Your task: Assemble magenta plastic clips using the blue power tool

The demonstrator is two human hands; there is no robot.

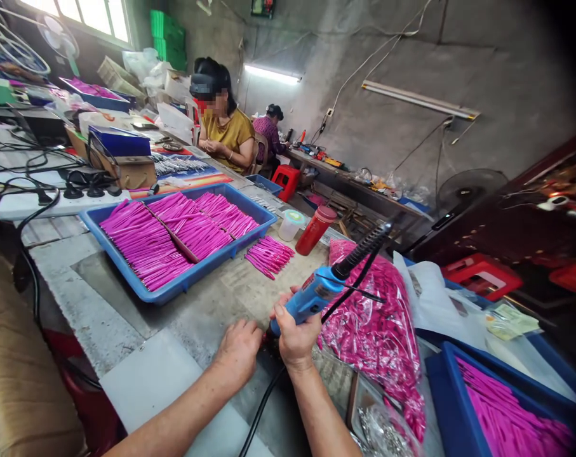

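Observation:
A blue electric screwdriver (311, 293) with a black cord is in my right hand (300, 339), its working end tilted down toward the table. My fingers are wrapped round its body. Beside that lower end is my left hand (237, 352), fingers curled together; whatever they pinch is hidden. A small row of pink pen-like sticks (269, 255) lies on the table beyond my hands. Many more fill a blue tray (221, 261) with dividers at the left. To the right of the screwdriver rests a clear bag of pink parts (373, 330).
A red canister (316, 230) and a lidded plastic tub (291, 225) stand behind the pile. Blue bins (447, 387) with pink pieces sit at right. A power strip (59, 202) with cords lies left. Two people, one in a mustard top (228, 136), sit farther back.

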